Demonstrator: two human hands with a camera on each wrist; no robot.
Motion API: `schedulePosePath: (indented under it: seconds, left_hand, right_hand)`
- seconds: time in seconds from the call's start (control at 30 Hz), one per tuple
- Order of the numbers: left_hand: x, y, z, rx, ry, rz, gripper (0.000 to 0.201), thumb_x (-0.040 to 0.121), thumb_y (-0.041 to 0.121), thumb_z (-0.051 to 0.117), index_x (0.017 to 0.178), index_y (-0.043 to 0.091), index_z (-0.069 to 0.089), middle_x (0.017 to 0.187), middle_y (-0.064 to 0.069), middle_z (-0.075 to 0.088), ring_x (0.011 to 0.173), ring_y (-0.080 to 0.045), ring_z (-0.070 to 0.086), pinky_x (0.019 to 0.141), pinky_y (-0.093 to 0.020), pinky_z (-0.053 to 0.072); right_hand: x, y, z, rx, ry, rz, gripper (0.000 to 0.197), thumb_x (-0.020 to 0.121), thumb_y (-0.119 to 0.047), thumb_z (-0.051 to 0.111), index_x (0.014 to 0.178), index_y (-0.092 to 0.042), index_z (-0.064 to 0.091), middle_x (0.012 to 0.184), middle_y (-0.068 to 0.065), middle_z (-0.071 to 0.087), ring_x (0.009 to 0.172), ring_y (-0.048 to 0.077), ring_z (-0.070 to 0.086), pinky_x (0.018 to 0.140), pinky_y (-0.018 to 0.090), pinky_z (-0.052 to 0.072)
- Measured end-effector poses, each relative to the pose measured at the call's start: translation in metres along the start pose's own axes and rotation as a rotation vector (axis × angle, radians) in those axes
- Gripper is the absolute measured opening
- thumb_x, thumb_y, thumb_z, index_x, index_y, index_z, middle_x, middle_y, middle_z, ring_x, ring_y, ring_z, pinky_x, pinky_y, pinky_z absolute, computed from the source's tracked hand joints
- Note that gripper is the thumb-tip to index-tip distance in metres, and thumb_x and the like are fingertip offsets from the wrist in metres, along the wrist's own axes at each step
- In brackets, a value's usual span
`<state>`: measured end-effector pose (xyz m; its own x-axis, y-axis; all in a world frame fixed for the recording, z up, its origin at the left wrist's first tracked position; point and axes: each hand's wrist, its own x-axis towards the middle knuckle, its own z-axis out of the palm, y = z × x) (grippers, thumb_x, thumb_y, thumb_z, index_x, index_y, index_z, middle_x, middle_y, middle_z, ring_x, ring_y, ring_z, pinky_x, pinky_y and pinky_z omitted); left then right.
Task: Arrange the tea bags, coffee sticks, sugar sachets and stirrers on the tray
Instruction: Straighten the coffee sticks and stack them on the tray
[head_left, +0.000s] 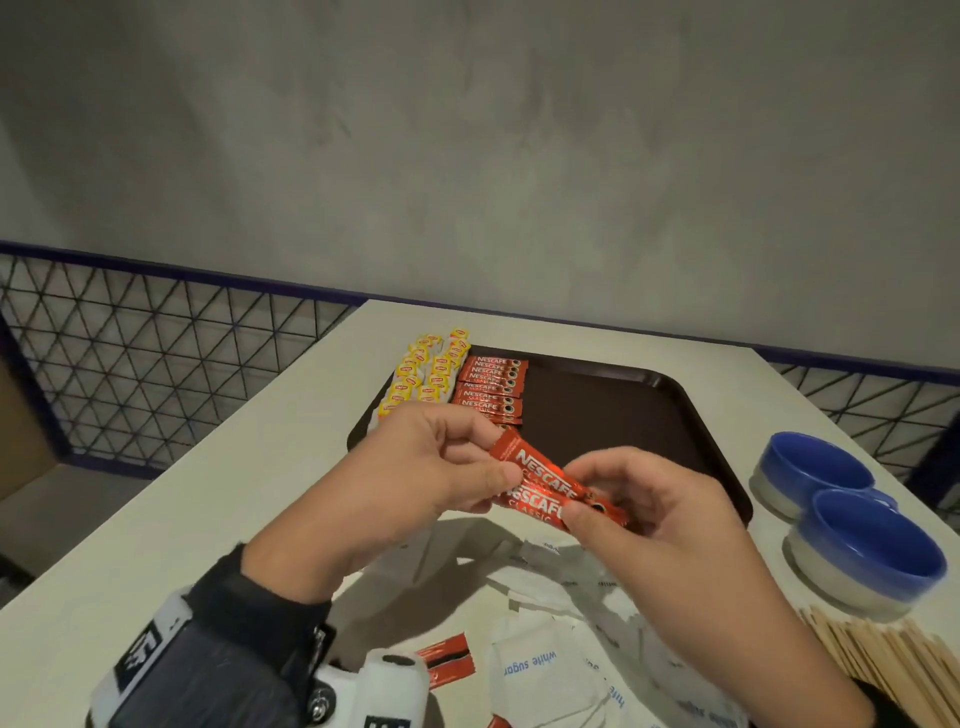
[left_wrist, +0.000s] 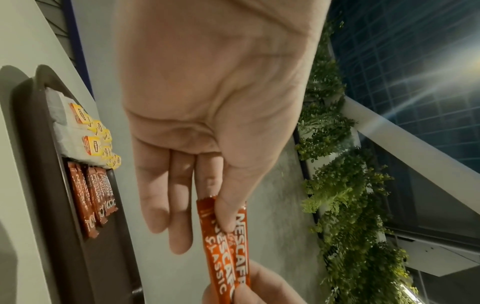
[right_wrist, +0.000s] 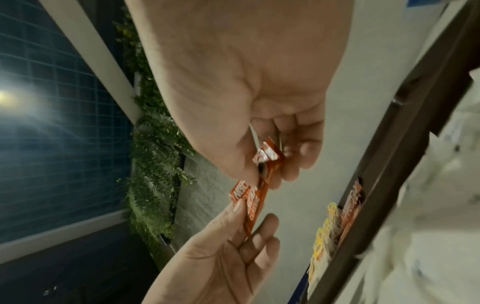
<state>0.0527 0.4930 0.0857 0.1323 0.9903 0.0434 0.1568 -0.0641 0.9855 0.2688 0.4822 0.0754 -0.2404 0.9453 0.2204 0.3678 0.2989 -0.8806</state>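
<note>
Head view shows the white tabletop (head_left: 270, 467) carrying a dark brown tray (head_left: 613, 410) toward its far edge, with two blue bowls (head_left: 852, 514) near the right edge. On the tray's far left corner sit the tea bags (head_left: 426, 374) with yellow tags, and just beside them a row of red coffee sticks (head_left: 491, 387), each lying with its long axis across the tray, left to right. White sugar sachets (head_left: 540, 670) lie loose at the near edge, wooden stirrers (head_left: 893, 660) at the near right corner. Above the tray's near rim, the left hand (head_left: 431, 467) and right hand (head_left: 660, 514) are together, each pinching one end of two held sticks (head_left: 545, 486); these are overlapped, long axis running far-left to near-right. The step looks to be squaring up coffee sticks; next calls for laying them level, parallel to the row and at its near end
</note>
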Motion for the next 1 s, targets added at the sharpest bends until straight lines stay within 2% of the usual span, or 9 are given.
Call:
schedulePosePath:
  seconds: [0.1,0.17,0.23,0.33,0.43,0.5,0.6,0.87,1.0]
  left_hand:
    - [0.001,0.000,-0.005,0.054,-0.079,-0.016,0.006,0.085,0.011,0.080,0.087,0.016,0.076,0.088,-0.012,0.080,0.082,-0.014,0.076,0.082,-0.031,0.054]
    - [0.001,0.001,-0.010,0.048,-0.035,-0.014,0.007,0.087,0.013,0.078,0.094,0.015,0.076,0.091,-0.010,0.081,0.087,-0.019,0.077,0.087,-0.034,0.055]
    - [0.005,0.001,-0.018,0.009,0.125,-0.007,0.008,0.088,0.017,0.078,0.096,0.018,0.077,0.094,-0.008,0.081,0.093,-0.024,0.077,0.091,-0.041,0.057]
    - [0.011,0.001,-0.035,-0.035,0.392,-0.003,0.007,0.085,0.023,0.082,0.091,0.023,0.078,0.096,0.000,0.080,0.090,-0.017,0.077,0.082,-0.035,0.053]
    - [0.011,0.003,-0.049,-0.124,0.557,0.000,0.006,0.084,0.019,0.080,0.085,0.024,0.077,0.093,0.003,0.079,0.089,-0.014,0.075,0.080,-0.032,0.052]
    - [0.008,0.004,-0.055,-0.185,0.606,0.009,0.009,0.085,0.016,0.078,0.083,0.024,0.076,0.091,0.005,0.079,0.090,-0.013,0.075,0.079,-0.031,0.052]
    - [0.005,0.006,-0.063,-0.244,0.645,0.026,0.010,0.086,0.014,0.076,0.082,0.023,0.075,0.093,0.005,0.079,0.094,-0.015,0.074,0.083,-0.034,0.053]
    - [0.006,0.007,-0.065,-0.323,0.619,0.049,0.007,0.089,0.015,0.073,0.087,0.022,0.074,0.098,0.001,0.079,0.096,-0.015,0.073,0.076,-0.030,0.050]
    - [0.007,0.007,-0.063,-0.337,0.604,0.059,0.007,0.089,0.015,0.072,0.085,0.021,0.074,0.093,0.001,0.079,0.089,-0.012,0.072,0.079,-0.031,0.051]
  right_hand:
    - [0.005,-0.013,-0.004,-0.063,-0.146,0.066,0.017,0.086,-0.010,0.077,0.088,-0.027,0.079,0.084,-0.001,0.077,0.081,0.024,0.073,0.073,0.041,0.061]
    - [0.014,-0.025,-0.007,-0.050,-0.180,0.088,0.017,0.085,-0.004,0.076,0.088,-0.020,0.080,0.082,0.008,0.077,0.074,0.031,0.071,0.070,0.041,0.059]
    - [0.032,-0.034,-0.011,-0.056,-0.168,0.105,0.014,0.085,-0.002,0.076,0.090,-0.015,0.078,0.081,0.011,0.077,0.065,0.021,0.068,0.062,0.026,0.053]
    - [0.074,-0.039,-0.009,-0.194,-0.179,0.107,0.012,0.085,-0.008,0.080,0.095,-0.014,0.075,0.083,0.006,0.078,0.062,0.004,0.067,0.049,0.008,0.043]
    - [0.110,-0.028,0.005,-0.365,-0.301,0.139,0.014,0.084,-0.014,0.082,0.096,-0.015,0.075,0.089,0.001,0.078,0.074,0.006,0.071,0.053,0.010,0.049]
    - [0.127,-0.016,0.018,-0.499,-0.402,0.145,0.011,0.084,-0.013,0.081,0.094,-0.014,0.075,0.094,0.002,0.078,0.087,0.014,0.073,0.072,0.021,0.059]
    - [0.145,-0.007,0.031,-0.621,-0.475,0.136,0.013,0.084,-0.016,0.082,0.095,-0.018,0.075,0.100,0.000,0.076,0.098,0.016,0.071,0.095,0.038,0.058]
    - [0.165,0.001,0.051,-0.885,-0.585,0.025,0.026,0.086,-0.028,0.080,0.108,-0.019,0.071,0.105,-0.003,0.070,0.098,0.014,0.065,0.093,0.038,0.058]
    - [0.171,-0.001,0.054,-0.900,-0.624,-0.008,0.018,0.087,-0.030,0.079,0.102,-0.021,0.073,0.105,-0.003,0.072,0.099,0.015,0.067,0.094,0.040,0.058]
